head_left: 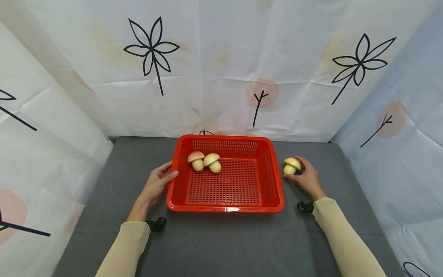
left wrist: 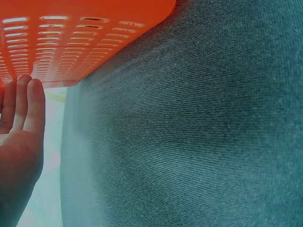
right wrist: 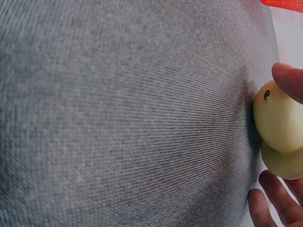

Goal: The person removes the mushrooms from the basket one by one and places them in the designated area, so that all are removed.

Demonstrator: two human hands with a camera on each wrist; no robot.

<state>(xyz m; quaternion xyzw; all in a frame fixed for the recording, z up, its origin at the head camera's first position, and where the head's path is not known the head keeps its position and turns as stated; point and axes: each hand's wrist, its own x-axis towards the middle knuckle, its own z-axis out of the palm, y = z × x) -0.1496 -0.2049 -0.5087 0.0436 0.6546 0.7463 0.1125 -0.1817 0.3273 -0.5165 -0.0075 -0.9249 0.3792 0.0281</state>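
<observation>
A red plastic basket (head_left: 226, 208) with slotted walls stands on the table. My left hand (head_left: 156, 185) holds its left side, thumb over the rim and fingers against the outer wall; in the left wrist view those fingers (left wrist: 35, 106) look fairly straight. Inside, at the back left, lie a toy mushroom with a pinkish cap (head_left: 196, 155) and one with a pale yellow cap (head_left: 211, 159), side by side. Right of the basket, my right hand (head_left: 309, 179) pinches a yellow-capped toy mushroom (head_left: 292, 163) between thumb and fingers. Its rounded stem (right wrist: 279, 116) shows close to the tabletop in the right wrist view.
The grey table (head_left: 225, 246) spreads around the basket. White cloth (head_left: 221, 57) with printed leaves and branches hangs behind it and at both sides. Dark wrist cameras sit on both wrists, the left one (head_left: 157, 224) near the basket's front left corner.
</observation>
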